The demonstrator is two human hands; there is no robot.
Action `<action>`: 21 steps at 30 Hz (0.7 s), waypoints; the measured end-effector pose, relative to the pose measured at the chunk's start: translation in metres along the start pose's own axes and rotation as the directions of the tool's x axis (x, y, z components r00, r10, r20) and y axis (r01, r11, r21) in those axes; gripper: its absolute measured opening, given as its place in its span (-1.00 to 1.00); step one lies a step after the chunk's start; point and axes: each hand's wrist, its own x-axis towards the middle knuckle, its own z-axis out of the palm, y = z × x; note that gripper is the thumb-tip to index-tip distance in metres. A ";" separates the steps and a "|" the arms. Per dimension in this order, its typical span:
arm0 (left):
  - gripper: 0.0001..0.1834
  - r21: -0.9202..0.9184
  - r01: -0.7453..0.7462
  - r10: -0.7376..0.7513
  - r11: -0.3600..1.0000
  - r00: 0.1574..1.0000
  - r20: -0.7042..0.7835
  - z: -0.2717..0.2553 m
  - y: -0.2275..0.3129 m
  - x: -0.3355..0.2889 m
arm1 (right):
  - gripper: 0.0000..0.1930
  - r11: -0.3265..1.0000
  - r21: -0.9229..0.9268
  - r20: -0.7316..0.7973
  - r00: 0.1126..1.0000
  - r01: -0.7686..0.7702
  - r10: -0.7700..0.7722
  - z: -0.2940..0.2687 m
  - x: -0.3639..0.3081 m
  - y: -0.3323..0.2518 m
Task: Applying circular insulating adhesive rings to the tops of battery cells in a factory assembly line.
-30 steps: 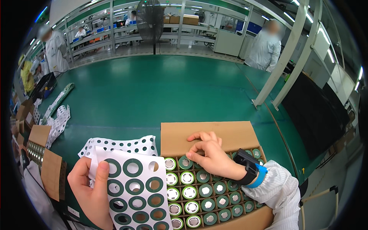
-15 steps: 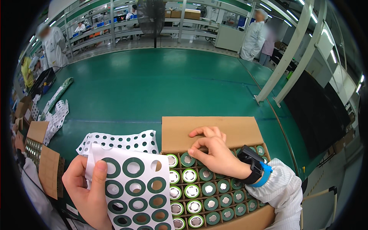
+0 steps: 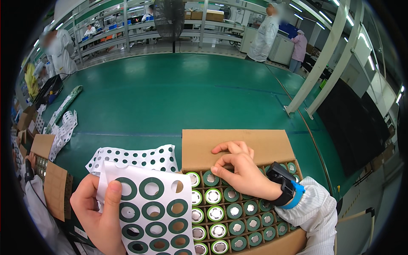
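Sticker sheet up, near left, beside the cells!
Left hand pinches it; right hand, loosely curled, is at a far-left green-ringed cell, grip impossible to tell; cardboard box on the green desk

We keep our left hand raised, thumb pressed toward curled fingers, while our right hand hangs palm-down, fingers bent, its sleeved forearm slanting in from lower right.
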 end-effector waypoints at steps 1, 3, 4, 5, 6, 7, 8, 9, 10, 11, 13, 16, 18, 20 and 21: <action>-0.72 0.000 -0.001 0.001 1.000 1.000 -0.001 0.000 -0.001 0.000 | -0.82 1.000 -0.003 -0.004 1.000 0.006 -0.006 0.000 0.000 0.000; -0.71 -0.011 -0.002 0.002 1.000 1.000 0.019 -0.002 -0.003 0.001 | -0.82 1.000 -0.003 -0.002 1.000 0.006 -0.006 0.000 0.001 0.000; -0.71 -0.013 -0.003 0.003 1.000 1.000 0.019 -0.001 -0.003 0.001 | -0.83 1.000 -0.004 0.000 1.000 0.005 -0.005 0.000 0.001 -0.001; -0.70 -0.009 0.004 -0.003 1.000 1.000 0.021 -0.001 -0.001 0.001 | -0.83 1.000 -0.006 -0.001 1.000 0.004 -0.004 0.000 0.001 -0.001; -0.70 -0.005 0.010 -0.010 1.000 1.000 0.022 0.000 0.000 0.001 | -0.83 1.000 -0.010 -0.005 1.000 0.007 -0.007 0.000 0.001 0.000; -0.70 -0.006 0.007 -0.007 1.000 1.000 0.021 0.000 0.000 0.001 | -0.83 1.000 -0.014 -0.008 1.000 0.012 -0.012 0.000 0.001 0.000; -0.71 -0.004 0.006 -0.006 1.000 1.000 0.022 0.001 0.001 0.001 | -0.83 1.000 -0.014 -0.010 1.000 0.015 -0.015 0.000 0.001 0.000; -0.71 -0.002 0.004 -0.004 1.000 1.000 0.023 0.001 0.001 0.001 | -0.83 1.000 -0.017 -0.009 1.000 0.017 -0.017 0.001 0.001 0.001; -0.71 -0.004 -0.001 0.001 1.000 1.000 0.022 0.000 0.000 0.002 | -0.84 1.000 -0.020 -0.011 1.000 0.019 -0.019 0.000 0.001 0.001; -0.72 0.011 -0.005 0.004 1.000 0.999 0.049 -0.003 -0.001 0.004 | -0.84 1.000 -0.022 -0.015 1.000 0.023 -0.023 0.000 0.001 0.001; -0.72 0.024 -0.015 0.013 1.000 0.997 0.074 -0.004 -0.003 0.004 | -0.85 0.999 -0.025 -0.018 0.999 0.029 -0.030 0.001 -0.001 0.000; -0.72 0.006 -0.028 0.028 1.000 0.999 0.046 -0.003 -0.004 0.004 | -0.86 0.998 -0.021 -0.073 0.995 0.065 -0.066 0.005 -0.001 -0.001; -0.72 -0.007 -0.039 0.039 0.999 0.997 0.061 -0.002 -0.006 0.005 | -0.85 0.996 -0.022 -0.119 0.989 0.087 -0.089 0.006 -0.001 0.000; -0.72 0.007 -0.031 0.031 0.999 0.996 0.084 -0.003 -0.004 0.006 | -0.87 0.995 -0.020 -0.116 0.989 0.095 -0.097 0.007 -0.002 0.000; -0.72 0.021 -0.019 0.017 1.000 0.994 0.107 -0.004 -0.003 0.006 | -0.87 0.995 -0.020 -0.119 0.988 0.096 -0.097 0.007 -0.002 0.000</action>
